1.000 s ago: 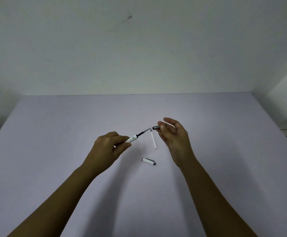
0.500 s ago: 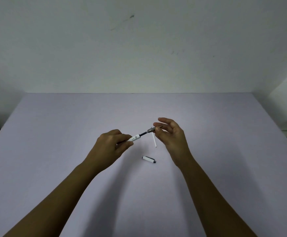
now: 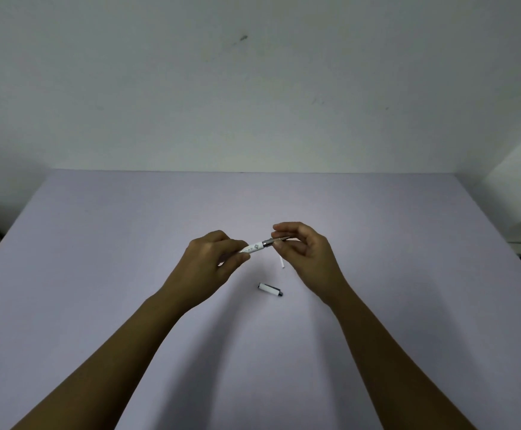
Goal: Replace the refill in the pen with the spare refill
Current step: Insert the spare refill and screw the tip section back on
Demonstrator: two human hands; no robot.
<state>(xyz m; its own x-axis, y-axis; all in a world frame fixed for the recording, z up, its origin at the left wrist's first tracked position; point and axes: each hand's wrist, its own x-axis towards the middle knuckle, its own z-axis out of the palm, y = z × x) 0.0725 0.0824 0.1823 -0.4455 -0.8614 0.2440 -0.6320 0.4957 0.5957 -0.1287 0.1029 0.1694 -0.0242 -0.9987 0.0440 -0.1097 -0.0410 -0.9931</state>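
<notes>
While my left hand (image 3: 209, 262) pinches the white barrel of the one pen (image 3: 254, 247), my right hand (image 3: 304, 254) closes thumb and forefinger on its grey tip section, the pen held off the table (image 3: 98, 243) around its middle. Two loose pieces lie below: one thin white refill (image 3: 282, 262), partly hidden by my right hand, and one short white cap (image 3: 270, 289) nearer my edge.

Pen (image 3: 254, 247): rear end hidden inside left hand (image 3: 209, 265), tip covered by right hand (image 3: 307, 256) fingers | barrel print too small to read | white refill (image 3: 282, 262): upper part hidden behind right hand | forearms cut off at bottom edge
</notes>
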